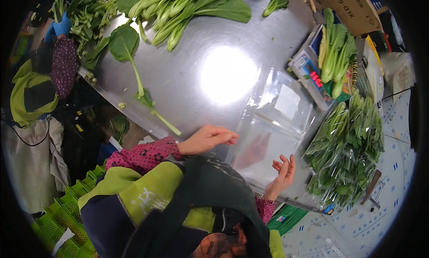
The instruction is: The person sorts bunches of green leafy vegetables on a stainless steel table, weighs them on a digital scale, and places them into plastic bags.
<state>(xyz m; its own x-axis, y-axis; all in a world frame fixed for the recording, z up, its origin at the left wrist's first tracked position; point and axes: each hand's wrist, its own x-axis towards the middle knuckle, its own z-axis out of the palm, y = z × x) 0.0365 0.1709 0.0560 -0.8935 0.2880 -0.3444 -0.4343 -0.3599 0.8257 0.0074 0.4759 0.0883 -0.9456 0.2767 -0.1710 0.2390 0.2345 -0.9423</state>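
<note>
My left hand (209,139) is over the near part of the stainless steel table (187,80), its fingers loosely bent and holding nothing visible. At the right, my right hand (282,177) is raised palm up with fingers apart and nothing in it. Between and beyond the hands lie clear plastic bags (264,137), one with a white label (287,101). A single leafy stalk (135,73) lies left of my left hand. Leafy greens (331,53) rest on a digital scale (310,70) with a lit red display. Bagged greens (348,150) are heaped at the right edge.
Loose greens (181,10) are piled at the far side, with a small bunch (276,2) nearby. A cardboard box (348,10) stands behind the scale. At far left, a co-worker's blue-gloved hand (62,25) holds greens. Green crates (67,217) stand below left.
</note>
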